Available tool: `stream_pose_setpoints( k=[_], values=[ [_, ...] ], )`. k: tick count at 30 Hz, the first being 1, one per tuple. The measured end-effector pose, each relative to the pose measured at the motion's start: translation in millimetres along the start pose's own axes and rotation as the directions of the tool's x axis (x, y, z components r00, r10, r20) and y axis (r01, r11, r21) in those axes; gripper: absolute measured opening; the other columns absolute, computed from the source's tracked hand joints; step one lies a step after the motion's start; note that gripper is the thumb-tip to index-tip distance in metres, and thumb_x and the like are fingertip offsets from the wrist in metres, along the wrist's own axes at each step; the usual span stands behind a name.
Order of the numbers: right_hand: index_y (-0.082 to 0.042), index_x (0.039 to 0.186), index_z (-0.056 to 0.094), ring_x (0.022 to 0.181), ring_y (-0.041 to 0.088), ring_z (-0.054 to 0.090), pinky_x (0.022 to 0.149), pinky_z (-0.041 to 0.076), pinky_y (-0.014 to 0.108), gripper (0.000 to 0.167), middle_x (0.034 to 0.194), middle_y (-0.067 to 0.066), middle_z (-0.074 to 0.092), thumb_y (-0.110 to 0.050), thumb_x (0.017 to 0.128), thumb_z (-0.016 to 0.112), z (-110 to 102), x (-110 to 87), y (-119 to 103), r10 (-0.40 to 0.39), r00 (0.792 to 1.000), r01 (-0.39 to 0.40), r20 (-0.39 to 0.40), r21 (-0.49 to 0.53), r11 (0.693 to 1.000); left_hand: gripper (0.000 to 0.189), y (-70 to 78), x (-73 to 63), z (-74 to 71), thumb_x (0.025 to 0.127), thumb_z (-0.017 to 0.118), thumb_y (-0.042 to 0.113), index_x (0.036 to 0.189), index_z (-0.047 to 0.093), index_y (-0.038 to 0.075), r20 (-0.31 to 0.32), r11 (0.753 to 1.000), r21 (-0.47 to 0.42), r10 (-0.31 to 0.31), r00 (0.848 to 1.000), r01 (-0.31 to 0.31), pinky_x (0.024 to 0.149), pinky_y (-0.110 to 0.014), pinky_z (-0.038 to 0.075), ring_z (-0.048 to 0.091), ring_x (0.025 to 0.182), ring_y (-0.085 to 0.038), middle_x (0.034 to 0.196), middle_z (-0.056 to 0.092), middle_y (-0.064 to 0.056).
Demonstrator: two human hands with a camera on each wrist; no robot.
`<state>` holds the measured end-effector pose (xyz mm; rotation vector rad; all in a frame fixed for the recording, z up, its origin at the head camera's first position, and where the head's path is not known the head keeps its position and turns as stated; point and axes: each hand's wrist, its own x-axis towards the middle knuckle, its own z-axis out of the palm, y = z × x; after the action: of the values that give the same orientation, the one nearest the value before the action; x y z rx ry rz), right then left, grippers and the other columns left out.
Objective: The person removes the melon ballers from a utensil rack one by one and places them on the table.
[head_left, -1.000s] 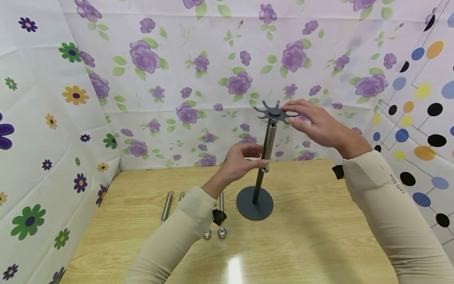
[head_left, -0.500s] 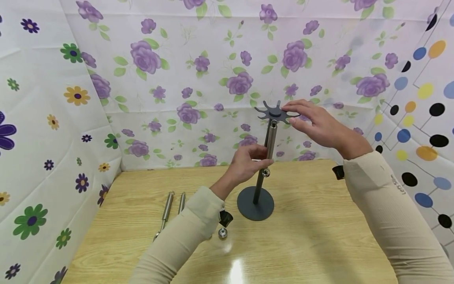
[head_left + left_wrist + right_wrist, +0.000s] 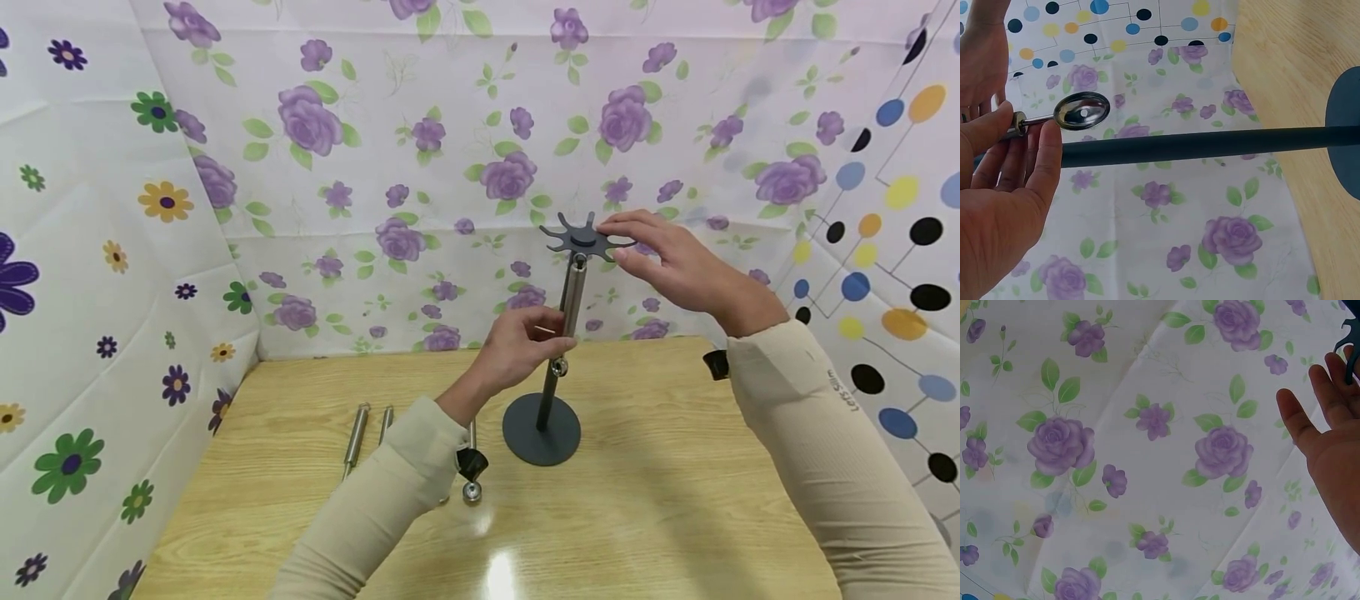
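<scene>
My left hand (image 3: 520,340) holds a metal melon baller (image 3: 573,302) by its handle. The handle hangs nearly upright, with its top ring at a prong of the dark hanging rack (image 3: 584,239). In the left wrist view, my left hand's fingers and thumb pinch the handle near the neck; the oval bowl (image 3: 1081,111) sticks out beyond them, a bright spot in its middle. My right hand (image 3: 671,262) rests against the right-hand prongs, thumb lower than the fingers. Outstretched fingers (image 3: 1329,394) beside a dark prong (image 3: 1349,357) show in the right wrist view.
The rack's round base (image 3: 542,446) stands on the wooden table (image 3: 637,517). Left of it lie several metal utensils, among them a steel handle (image 3: 357,433) and a small round head (image 3: 472,492); my left sleeve hides some. Floral sheeting (image 3: 420,167) hangs behind.
My left hand has shifted slightly right and down along the melon baller's handle, then stayed almost still. The right hand keeps its place at the rack's prongs.
</scene>
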<state>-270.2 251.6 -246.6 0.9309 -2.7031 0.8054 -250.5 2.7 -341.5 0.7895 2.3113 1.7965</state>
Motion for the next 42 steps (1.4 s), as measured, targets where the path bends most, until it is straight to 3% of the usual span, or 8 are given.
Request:
stream_pose_setpoints(
  k=[8, 17, 28, 42],
  values=[
    [-0.008, 0.149, 0.046, 0.142, 0.04, 0.03, 0.108, 0.028, 0.068, 0.051, 0.155, 0.015, 0.035, -0.035, 0.107, 0.046, 0, 0.2, 1, -0.004, 1.0, 0.004, 0.003, 0.0, 1.0, 0.024, 0.8, -7.2, -7.5, 0.092, 0.072, 0.006, 0.116, 0.071, 0.001, 0.004, 1.0, 0.001, 0.003, 1.0, -0.003, 0.079, -0.033, 0.06, 0.07, 0.094, -0.021, 0.111, 0.067, -0.012],
    [-0.008, 0.149, 0.046, 0.142, 0.041, 0.031, 0.108, 0.028, 0.069, 0.05, 0.154, 0.015, 0.036, -0.034, 0.106, 0.046, 0, -0.4, 0, -0.002, 1.0, 0.002, 0.003, -0.007, 1.0, 0.027, 1.7, -18.6, -18.7, 0.094, 0.071, 0.007, 0.12, 0.07, 0.001, 0.015, 0.997, 0.067, 0.021, 1.0, -0.022, 0.077, -0.036, 0.061, 0.07, 0.097, -0.022, 0.115, 0.068, -0.013],
    [-0.008, 0.149, 0.046, 0.142, 0.041, 0.03, 0.109, 0.027, 0.069, 0.049, 0.154, 0.016, 0.037, -0.032, 0.106, 0.047, 0, -1.6, -1, -0.014, 1.0, 0.014, -0.003, -0.002, 1.0, 0.026, 7.1, -25.4, -25.8, 0.094, 0.07, 0.005, 0.12, 0.07, -0.002, 0.013, 0.999, 0.024, 0.036, 0.999, -0.037, 0.075, -0.032, 0.06, 0.07, 0.096, -0.023, 0.113, 0.069, -0.015],
    [-0.006, 0.149, 0.045, 0.141, 0.042, 0.031, 0.108, 0.027, 0.068, 0.05, 0.155, 0.016, 0.036, -0.031, 0.107, 0.046, -1, -0.9, 1, -0.036, 0.999, 0.036, 0.005, -0.009, 0.999, 0.026, -5.7, -41.2, -57.1, 0.096, 0.069, 0.007, 0.121, 0.069, 0.001, -0.043, 0.997, 0.082, -0.003, 0.999, 0.007, 0.076, -0.035, 0.06, 0.07, 0.094, -0.03, 0.11, 0.069, -0.014]
  ],
)
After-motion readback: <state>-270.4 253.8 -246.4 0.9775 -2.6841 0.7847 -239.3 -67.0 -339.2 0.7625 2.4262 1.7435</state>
